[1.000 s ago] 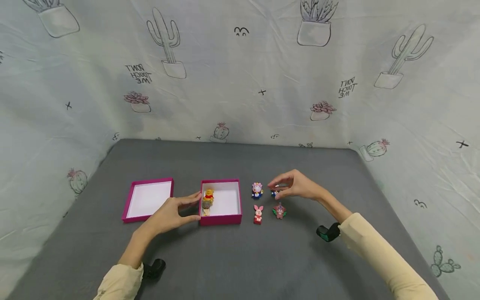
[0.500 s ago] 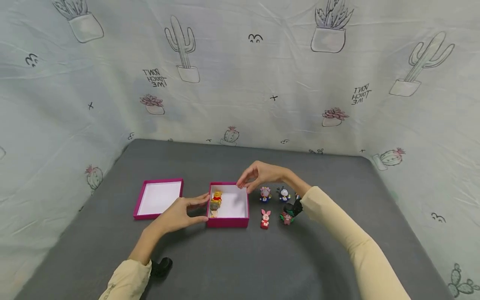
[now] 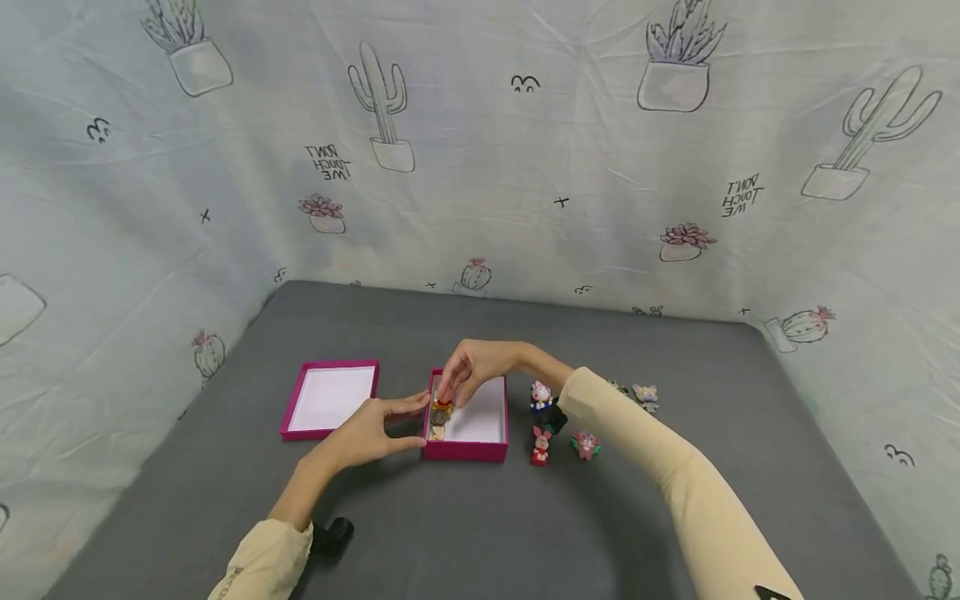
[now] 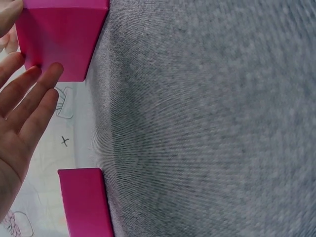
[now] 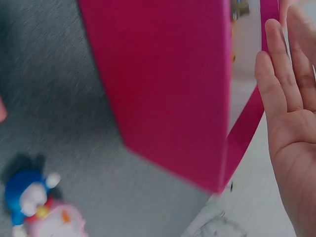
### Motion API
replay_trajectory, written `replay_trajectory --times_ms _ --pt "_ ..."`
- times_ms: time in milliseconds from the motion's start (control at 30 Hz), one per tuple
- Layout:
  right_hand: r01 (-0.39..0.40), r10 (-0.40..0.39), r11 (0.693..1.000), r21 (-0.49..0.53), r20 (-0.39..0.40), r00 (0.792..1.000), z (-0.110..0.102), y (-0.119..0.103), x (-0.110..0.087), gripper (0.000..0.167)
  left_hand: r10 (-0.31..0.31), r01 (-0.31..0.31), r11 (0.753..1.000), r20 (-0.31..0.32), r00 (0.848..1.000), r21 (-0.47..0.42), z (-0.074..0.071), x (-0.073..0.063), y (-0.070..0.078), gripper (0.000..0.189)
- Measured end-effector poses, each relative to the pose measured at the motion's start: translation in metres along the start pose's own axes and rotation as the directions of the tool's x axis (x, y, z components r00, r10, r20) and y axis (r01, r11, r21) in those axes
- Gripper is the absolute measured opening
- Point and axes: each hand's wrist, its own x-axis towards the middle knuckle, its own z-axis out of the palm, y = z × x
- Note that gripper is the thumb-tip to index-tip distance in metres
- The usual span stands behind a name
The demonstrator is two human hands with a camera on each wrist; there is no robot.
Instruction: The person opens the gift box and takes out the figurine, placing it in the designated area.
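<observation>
In the head view, a magenta box [image 3: 491, 451] with a white inside stands in front of me. My left hand [image 3: 373, 431] is at its left wall, thumb and fingers spread and fairly straight. In the left wrist view its fingers [image 4: 47, 91] are beside the box. Inside the box my right hand [image 3: 480, 364] reaches down at the left. Its fingertips are at a small yellow-and-red bear figurine [image 3: 444, 406], covering the head; whether they pinch it cannot be seen. A grey-brown figurine [image 3: 439, 417] and a pale one [image 3: 437, 432] lie below the bear.
A magenta box lid [image 3: 330, 402] lies left of the box. At the right lie a pink-headed figurine [image 3: 540, 395], a pink pig figurine [image 3: 540, 446], a brownish one [image 3: 586, 445] and a colourful one [image 3: 645, 395]. My right sleeve [image 3: 637, 433] hides part of this area.
My right hand has moved left from the figurines on the table, over the box's right edge, to the bear inside. The left hand keeps its place at the box. The head view has shifted slightly.
</observation>
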Motion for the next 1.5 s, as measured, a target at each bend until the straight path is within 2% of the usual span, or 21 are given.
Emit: replay_trajectory --times_ms 200,433,567,700,767,967,1067,1167,1300,1400,1500 --pt "-0.048 0.047 0.999 0.015 0.063 0.997 0.012 -0.001 0.021 0.026 0.000 0.000 1.000 -0.008 1.000 0.006 0.004 -0.002 -0.001 0.066" --pt "-0.053 0.053 0.999 0.002 0.051 0.997 0.021 0.006 0.024 0.020 -0.009 0.009 1.000 -0.009 1.000 0.029 0.005 -0.003 -0.001 0.064" --pt "-0.054 0.059 0.993 -0.102 0.050 0.997 0.020 0.006 0.018 0.016 -0.005 0.005 1.000 -0.011 1.000 0.024 0.004 -0.003 0.000 0.068" --pt "-0.033 0.037 0.978 -0.208 0.014 0.999 0.018 0.005 0.012 0.013 0.001 -0.001 1.000 -0.009 1.000 0.003 0.004 -0.002 0.000 0.069" --pt "-0.018 0.019 0.979 -0.202 0.004 1.000 0.018 0.007 0.011 0.014 0.000 0.000 1.000 -0.008 1.000 -0.006 0.003 -0.002 0.000 0.068" --pt "0.010 -0.008 0.995 -0.097 0.026 1.000 0.029 0.014 0.017 0.014 0.001 -0.001 1.000 -0.002 1.000 0.000 0.003 -0.003 0.001 0.069" --pt "0.017 -0.012 0.993 -0.118 0.042 0.999 0.033 0.014 0.018 0.012 -0.003 0.003 1.000 0.001 1.000 -0.005 0.004 -0.003 0.000 0.069" --pt "-0.007 0.009 0.977 -0.213 0.010 1.000 0.030 0.011 0.012 0.010 -0.006 0.007 1.000 0.007 1.000 -0.023 0.004 -0.003 -0.001 0.069" --pt "-0.067 0.041 0.943 -0.327 -0.084 0.996 0.019 0.006 -0.001 0.015 -0.018 0.018 1.000 0.011 1.000 -0.024 0.003 -0.003 -0.001 0.070" --pt "-0.073 0.034 0.935 -0.348 -0.118 0.992 0.013 0.005 -0.008 0.014 -0.034 0.034 0.999 0.009 0.999 -0.013 0.001 -0.003 0.001 0.070" --pt "-0.055 0.015 0.933 -0.355 -0.115 0.993 0.010 0.004 -0.012 0.012 -0.044 0.044 0.999 0.008 0.999 -0.007 0.000 -0.002 0.001 0.071"
